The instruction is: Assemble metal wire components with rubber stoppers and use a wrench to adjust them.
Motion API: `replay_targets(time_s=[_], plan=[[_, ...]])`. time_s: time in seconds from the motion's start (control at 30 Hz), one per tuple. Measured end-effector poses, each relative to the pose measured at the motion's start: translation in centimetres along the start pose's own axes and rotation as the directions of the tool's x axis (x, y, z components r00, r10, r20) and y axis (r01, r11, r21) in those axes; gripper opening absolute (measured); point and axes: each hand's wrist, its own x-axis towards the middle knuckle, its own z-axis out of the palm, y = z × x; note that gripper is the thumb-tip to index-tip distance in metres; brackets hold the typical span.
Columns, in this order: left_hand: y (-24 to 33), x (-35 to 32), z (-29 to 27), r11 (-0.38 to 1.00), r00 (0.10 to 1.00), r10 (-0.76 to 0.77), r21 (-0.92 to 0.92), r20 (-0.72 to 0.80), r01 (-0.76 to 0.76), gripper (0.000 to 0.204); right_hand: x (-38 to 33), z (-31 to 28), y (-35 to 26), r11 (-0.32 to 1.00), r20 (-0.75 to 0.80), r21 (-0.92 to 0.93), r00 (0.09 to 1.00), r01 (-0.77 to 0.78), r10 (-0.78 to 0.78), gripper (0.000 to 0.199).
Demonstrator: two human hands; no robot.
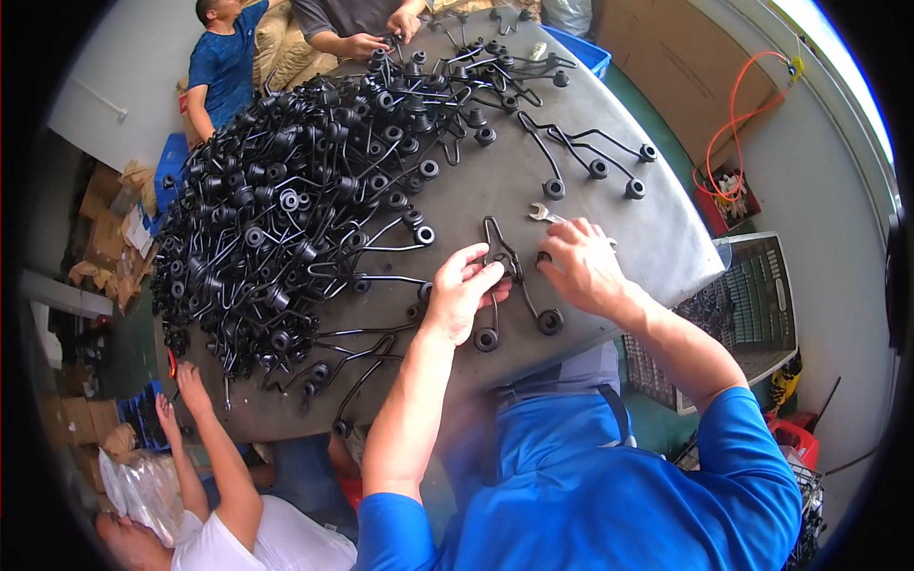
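Note:
My left hand [464,293] is closed around a bent black metal rod bracket [515,271] near its middle. The bracket's looped end points away from me, and its two legs end in round black bushings toward my body. Just right of it, my right hand [584,266] is curled with the fingertips together. A small dark piece shows at those fingertips, too small to name. An open-end wrench [544,213] lies on the grey tabletop [657,224], its jaw beyond my right fingers and its handle partly hidden by that hand.
A big tangled heap of black rod brackets [286,209] covers the table's left side. Several loose brackets [581,152] lie farther off. Right of the table stands a grey plastic crate [757,314]. One co-worker [257,514] sits at left; two others are at the far side.

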Motion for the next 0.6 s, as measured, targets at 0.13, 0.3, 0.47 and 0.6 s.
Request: replay_targets(time_s=[0.13,0.3,0.47,0.6], plan=[[0.2,0.1,0.3,0.992,0.999,0.047,0.115,0.024,-0.05,0.048,-0.5,1.0,-0.3,0.999,-0.033,0.04,0.999,0.001,0.0,0.022],[-1.2,0.6,0.1,0.98,0.994,0.106,0.165,0.019,-0.107,0.043,-0.2,1.8,0.1,0.972,-0.008,0.218,0.996,-0.086,0.09,0.017],[-0.8,0.5,-0.1,0.994,0.999,-0.025,-0.106,0.047,0.03,0.038,0.1,1.5,-1.6,0.762,0.03,0.549,0.919,-0.343,0.392,0.012],[-0.3,0.6,-0.8,0.964,0.987,-0.047,-0.251,0.151,0.085,0.033,-1.2,2.0,-3.5,0.804,-0.033,0.564,0.968,-0.188,0.25,0.016]])
